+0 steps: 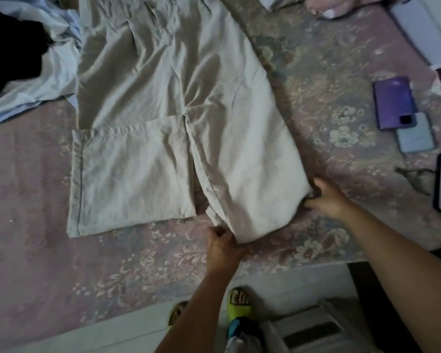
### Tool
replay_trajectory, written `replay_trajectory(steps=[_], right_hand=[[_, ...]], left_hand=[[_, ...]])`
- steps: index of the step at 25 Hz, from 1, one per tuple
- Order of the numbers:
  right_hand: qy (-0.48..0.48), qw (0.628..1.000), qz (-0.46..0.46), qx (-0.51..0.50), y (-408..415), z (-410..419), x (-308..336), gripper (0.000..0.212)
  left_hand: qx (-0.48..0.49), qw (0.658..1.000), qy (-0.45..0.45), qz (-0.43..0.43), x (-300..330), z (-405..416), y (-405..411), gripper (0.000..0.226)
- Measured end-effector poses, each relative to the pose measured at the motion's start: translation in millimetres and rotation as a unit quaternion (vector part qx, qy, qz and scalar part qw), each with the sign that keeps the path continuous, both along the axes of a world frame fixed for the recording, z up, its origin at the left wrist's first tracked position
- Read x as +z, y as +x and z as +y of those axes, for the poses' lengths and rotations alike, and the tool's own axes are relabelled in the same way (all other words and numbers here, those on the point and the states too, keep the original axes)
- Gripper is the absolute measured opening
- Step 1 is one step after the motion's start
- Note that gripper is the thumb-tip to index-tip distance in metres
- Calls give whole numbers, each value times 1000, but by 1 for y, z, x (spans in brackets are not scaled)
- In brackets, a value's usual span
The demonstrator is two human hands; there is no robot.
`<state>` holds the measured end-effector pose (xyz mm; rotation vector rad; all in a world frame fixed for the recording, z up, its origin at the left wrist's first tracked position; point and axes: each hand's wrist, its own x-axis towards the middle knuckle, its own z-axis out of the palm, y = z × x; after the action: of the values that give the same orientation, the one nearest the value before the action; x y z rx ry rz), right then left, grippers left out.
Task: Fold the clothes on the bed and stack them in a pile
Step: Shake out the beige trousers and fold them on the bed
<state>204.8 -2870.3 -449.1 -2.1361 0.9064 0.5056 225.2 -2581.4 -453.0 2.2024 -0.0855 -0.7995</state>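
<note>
Gripping the hem of the beige trousers (pixel 163 103) spread on the bed (pixel 316 98), left hand (pixel 223 242) and right hand (pixel 325 197) each clutch a corner.

Beige trousers (pixel 178 103) lie spread on the floral bed (pixel 316 85); the left hand (pixel 223 244) and right hand (pixel 327 197) each grip one leg's hem corners.

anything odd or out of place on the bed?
Two phones and lie overlapped on the bedspread right of the beige trousers, in the folding area. Both hands, left and right, grip one trouser leg's hem.
</note>
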Motion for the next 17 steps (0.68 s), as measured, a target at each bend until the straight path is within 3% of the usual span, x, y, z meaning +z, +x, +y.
replay_trajectory(steps=[2, 4, 7, 10, 12, 14, 17], right_hand=[[60, 997, -46, -1, 8, 0, 13, 63], [124, 987, -77, -63, 15, 8, 38, 26], [196, 949, -167, -181, 25, 17, 85, 19], [257, 885, -229, -313, 26, 25, 116, 20], [282, 888, -158, -328, 18, 24, 123, 21], [307, 909, -8, -283, 0, 14, 118, 31], [264, 929, 168, -197, -31, 6, 99, 31]], left_hand=[[6, 999, -6, -53, -5, -3, 0, 37], [28, 996, -53, -60, 11, -3, 3, 30], [158, 968, -186, 56, 73, -11, 11, 11], [247, 940, -206, 110, 105, -15, 5, 13], [286, 926, -158, 187, 100, -18, -11, 18], [339, 891, -115, 278, 90, -22, -32, 23], [392, 849, -103, 338, 73, -26, -56, 9]])
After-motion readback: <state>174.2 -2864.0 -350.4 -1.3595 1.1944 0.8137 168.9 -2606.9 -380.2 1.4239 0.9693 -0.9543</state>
